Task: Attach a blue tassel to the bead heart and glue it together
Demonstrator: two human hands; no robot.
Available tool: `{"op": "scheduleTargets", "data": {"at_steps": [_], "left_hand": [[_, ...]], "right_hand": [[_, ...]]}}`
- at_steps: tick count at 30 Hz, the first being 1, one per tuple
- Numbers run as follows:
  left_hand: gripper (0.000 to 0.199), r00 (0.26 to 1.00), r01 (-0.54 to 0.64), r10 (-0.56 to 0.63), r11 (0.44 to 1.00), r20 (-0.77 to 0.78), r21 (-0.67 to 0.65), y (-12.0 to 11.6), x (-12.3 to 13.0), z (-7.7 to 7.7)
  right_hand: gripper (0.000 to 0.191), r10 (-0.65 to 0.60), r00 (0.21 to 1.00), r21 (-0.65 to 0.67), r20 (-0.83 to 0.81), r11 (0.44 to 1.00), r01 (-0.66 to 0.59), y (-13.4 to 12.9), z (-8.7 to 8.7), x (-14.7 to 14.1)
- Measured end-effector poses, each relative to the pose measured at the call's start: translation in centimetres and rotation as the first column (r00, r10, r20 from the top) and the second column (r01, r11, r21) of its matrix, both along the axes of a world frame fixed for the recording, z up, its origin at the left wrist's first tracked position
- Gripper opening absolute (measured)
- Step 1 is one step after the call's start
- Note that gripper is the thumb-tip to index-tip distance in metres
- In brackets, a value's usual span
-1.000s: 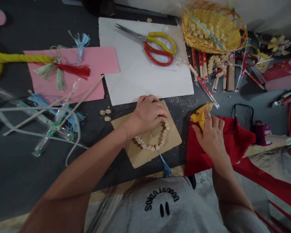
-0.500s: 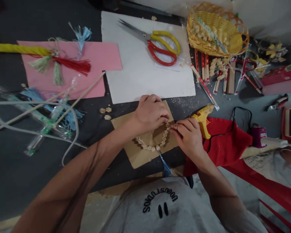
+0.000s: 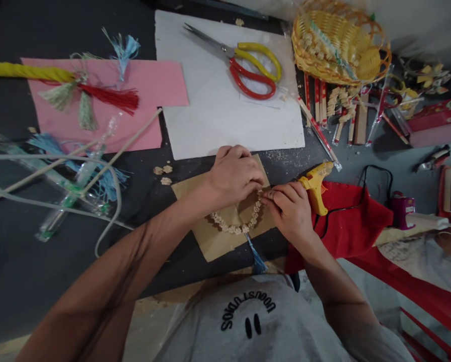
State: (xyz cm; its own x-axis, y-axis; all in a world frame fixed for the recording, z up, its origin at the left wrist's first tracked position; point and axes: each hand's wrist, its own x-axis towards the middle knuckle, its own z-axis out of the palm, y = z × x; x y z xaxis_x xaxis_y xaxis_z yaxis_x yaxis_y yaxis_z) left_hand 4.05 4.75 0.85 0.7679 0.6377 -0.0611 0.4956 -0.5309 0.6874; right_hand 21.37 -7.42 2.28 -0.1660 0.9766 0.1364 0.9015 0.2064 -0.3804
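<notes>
A ring of small cream flower-shaped pieces [image 3: 235,229] lies on a brown card [image 3: 214,246], with a blue tassel [image 3: 258,260] hanging from its near side. My left hand [image 3: 235,173] arches over the ring's far part and hides it; its fingertips pinch the ring's upper right end. Close against them, my right hand [image 3: 291,206] has thumb and forefinger pressed together at the same end of the ring. Whether a separate small piece sits between the fingertips is too small to tell. A yellow glue gun [image 3: 316,188] lies just beyond my right hand.
Red-and-yellow-handled scissors [image 3: 253,73] rest on a white board [image 3: 225,125]. At the back right stands a wicker basket [image 3: 304,63] near wrapped chopsticks [image 3: 319,130]. Tassels [image 3: 112,100] lie on pink card [image 3: 168,83]; a pale tube [image 3: 116,201] loops at left. Red cloth [image 3: 346,226] lies right.
Both hands stay almost in place at the ring's upper right end. The view has shifted very slightly; nothing else has visibly moved.
</notes>
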Motion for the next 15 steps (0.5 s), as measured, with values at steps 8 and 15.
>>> {"op": "scheduleTargets", "data": {"at_steps": [8, 15], "left_hand": [[0.015, 1.000, -0.004, 0.004, 1.000, -0.006, 0.002, -0.1, 0.1, -0.1], [0.020, 1.000, 0.000, 0.000, 1.000, -0.001, -0.020, -0.1, 0.0, -0.1]], "right_hand": [[0.015, 0.051, 0.998, -0.001, -0.028, 0.999, -0.051, -0.2, -0.3, -0.1], [0.016, -0.146, 0.985, 0.128, 0.090, 0.983, 0.134, -1.7, 1.2, 2.9]]}}
